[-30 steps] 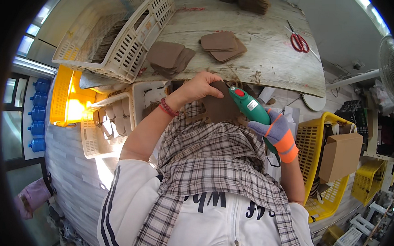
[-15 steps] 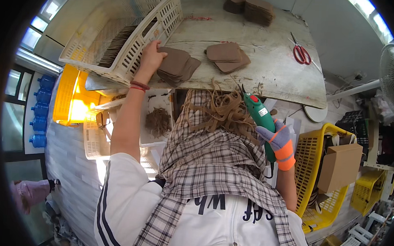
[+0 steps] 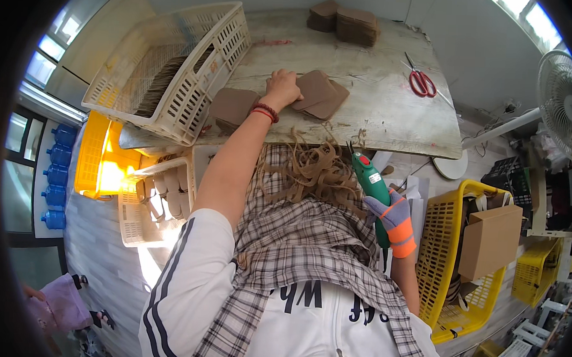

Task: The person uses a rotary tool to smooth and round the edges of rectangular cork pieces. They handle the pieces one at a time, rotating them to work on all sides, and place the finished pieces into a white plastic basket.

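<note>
My bare left hand (image 3: 282, 89), with a red bead bracelet at the wrist, is closed on the left corner of a brown rounded flat piece (image 3: 315, 90). That piece lies on top of a small fanned pile on the table. Another brown stack (image 3: 233, 106) lies left of my wrist, partly behind it. Low on the right, my gloved right hand (image 3: 391, 215) grips a green corded power tool (image 3: 369, 174) with a red button and a dark pointed tip, tip away from me. Tangled brown strips (image 3: 315, 170) lie on my plaid apron (image 3: 296, 236), beside the tool.
On the worn table (image 3: 385, 93) are red-handled scissors (image 3: 422, 83) and taller brown stacks (image 3: 356, 26). A white crate (image 3: 197, 88) of brown pieces stands left. Yellow baskets (image 3: 445, 249) and a fan (image 3: 565, 104) are right. A person in pink (image 3: 63, 303) is lower left.
My left hand has moved right, from the left stack to the pile beside it, and the pile's top piece has turned. The right hand keeps its hold on the tool.
</note>
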Action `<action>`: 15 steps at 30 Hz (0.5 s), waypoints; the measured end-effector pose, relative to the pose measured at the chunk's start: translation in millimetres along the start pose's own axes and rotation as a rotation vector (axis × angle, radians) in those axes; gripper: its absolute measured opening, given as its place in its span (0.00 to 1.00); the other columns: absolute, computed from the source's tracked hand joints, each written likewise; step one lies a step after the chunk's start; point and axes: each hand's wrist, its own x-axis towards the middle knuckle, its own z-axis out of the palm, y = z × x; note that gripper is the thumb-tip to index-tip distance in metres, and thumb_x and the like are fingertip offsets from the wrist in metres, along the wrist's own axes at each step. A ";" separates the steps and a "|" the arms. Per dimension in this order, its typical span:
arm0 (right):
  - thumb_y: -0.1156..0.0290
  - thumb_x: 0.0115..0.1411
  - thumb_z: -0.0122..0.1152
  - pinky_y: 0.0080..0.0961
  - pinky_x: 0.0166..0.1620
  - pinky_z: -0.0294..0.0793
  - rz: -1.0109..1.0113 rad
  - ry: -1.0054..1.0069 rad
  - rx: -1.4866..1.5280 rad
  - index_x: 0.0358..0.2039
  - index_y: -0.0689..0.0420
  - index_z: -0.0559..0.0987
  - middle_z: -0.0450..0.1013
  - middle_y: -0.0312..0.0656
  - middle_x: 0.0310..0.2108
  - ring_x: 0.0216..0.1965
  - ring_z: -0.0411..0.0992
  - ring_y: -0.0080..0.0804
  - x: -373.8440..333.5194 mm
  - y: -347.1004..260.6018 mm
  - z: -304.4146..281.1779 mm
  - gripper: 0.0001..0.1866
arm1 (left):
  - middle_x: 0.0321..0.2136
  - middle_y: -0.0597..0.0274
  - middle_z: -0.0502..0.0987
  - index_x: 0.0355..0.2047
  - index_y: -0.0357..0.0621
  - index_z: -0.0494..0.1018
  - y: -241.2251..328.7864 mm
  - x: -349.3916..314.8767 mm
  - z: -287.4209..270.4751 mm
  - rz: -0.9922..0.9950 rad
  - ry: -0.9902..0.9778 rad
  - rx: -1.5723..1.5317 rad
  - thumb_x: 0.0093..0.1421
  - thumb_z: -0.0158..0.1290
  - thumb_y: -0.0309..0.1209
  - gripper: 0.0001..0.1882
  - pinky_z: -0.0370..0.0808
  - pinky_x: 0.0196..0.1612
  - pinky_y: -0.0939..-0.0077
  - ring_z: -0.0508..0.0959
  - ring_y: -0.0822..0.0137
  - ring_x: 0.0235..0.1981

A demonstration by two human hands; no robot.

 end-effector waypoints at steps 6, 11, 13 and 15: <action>0.62 0.49 0.70 0.17 0.22 0.68 -0.025 0.008 -0.039 0.35 0.63 0.75 0.74 0.36 0.20 0.18 0.70 0.17 9.6 -5.4 5.4 0.20 | 0.45 0.55 0.71 0.38 0.36 0.70 -2.1 -27.0 6.8 -0.168 0.028 -0.981 0.49 0.63 0.30 0.18 0.69 0.47 0.67 0.71 0.60 0.45; 0.63 0.50 0.69 0.16 0.22 0.67 -0.056 0.036 0.050 0.38 0.63 0.74 0.73 0.35 0.21 0.18 0.69 0.18 12.7 -17.7 16.2 0.20 | 0.46 0.57 0.71 0.46 0.36 0.65 53.0 -86.9 16.7 -0.238 0.174 -2.018 0.55 0.56 0.21 0.19 0.70 0.50 0.69 0.72 0.60 0.46; 0.64 0.51 0.69 0.16 0.21 0.66 -0.047 0.042 0.091 0.38 0.63 0.74 0.73 0.35 0.21 0.17 0.68 0.18 11.4 -26.1 18.8 0.20 | 0.48 0.56 0.70 0.50 0.36 0.63 66.3 -95.7 24.4 -0.206 0.142 -2.230 0.57 0.53 0.20 0.20 0.68 0.55 0.67 0.71 0.59 0.49; 0.65 0.51 0.69 0.16 0.20 0.66 -0.043 0.054 0.119 0.38 0.63 0.74 0.72 0.35 0.21 0.16 0.67 0.18 7.0 -38.5 21.0 0.19 | 0.49 0.57 0.70 0.51 0.37 0.63 76.6 -102.0 29.7 -0.229 0.148 -2.345 0.57 0.52 0.18 0.21 0.68 0.55 0.66 0.70 0.59 0.50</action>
